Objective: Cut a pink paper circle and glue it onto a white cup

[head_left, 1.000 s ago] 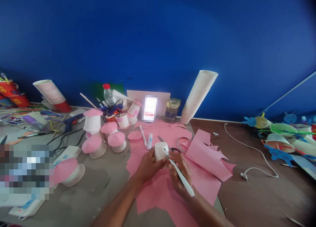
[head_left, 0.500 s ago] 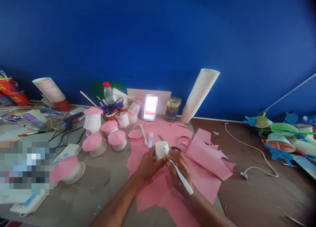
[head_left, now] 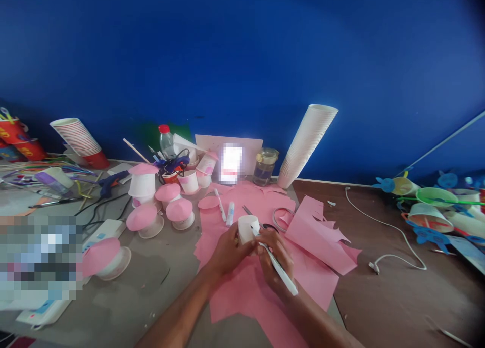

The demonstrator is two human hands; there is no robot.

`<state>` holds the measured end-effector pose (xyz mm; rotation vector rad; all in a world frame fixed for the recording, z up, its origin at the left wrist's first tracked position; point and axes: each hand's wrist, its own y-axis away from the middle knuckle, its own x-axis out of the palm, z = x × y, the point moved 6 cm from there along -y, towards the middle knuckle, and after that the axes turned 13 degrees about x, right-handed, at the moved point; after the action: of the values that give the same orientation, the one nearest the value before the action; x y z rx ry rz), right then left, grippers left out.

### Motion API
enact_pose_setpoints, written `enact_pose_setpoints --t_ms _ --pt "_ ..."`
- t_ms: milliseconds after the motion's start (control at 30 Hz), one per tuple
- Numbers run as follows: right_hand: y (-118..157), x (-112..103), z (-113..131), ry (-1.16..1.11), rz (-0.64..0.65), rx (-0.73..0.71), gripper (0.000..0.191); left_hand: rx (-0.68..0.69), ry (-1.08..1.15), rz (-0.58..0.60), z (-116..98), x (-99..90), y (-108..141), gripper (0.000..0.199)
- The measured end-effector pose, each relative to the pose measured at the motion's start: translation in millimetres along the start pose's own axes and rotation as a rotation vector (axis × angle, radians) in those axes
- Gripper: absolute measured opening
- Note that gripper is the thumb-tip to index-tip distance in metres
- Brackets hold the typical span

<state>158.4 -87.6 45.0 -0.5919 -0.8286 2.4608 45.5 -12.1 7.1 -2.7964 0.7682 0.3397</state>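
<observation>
Cup: white paper cup point(head_left: 246, 229), held above pink paper sheet point(head_left: 237, 297), open end hidden.
Left hand point(head_left: 230, 253): fingers curled closed around cup's lower left side.
Right hand point(head_left: 274, 261): fingers closed on white marker point(head_left: 279, 269), just right of cup.
Marker axis: slanted from tip at cup down-right, toward person.
Around: scissors point(head_left: 247, 210) just beyond cup; tape roll point(head_left: 282, 219) beyond right hand.
Between marker tip and cup: nothing.
</observation>
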Motion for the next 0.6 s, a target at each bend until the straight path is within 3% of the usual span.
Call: enact_pose_setpoints --t_ms 600 --pt "-1.8 2.1 -0.8 0.0 0.021 0.01 0.021 -0.005 -0.056 -0.003 -3.0 -0.5 -0.8 0.036"
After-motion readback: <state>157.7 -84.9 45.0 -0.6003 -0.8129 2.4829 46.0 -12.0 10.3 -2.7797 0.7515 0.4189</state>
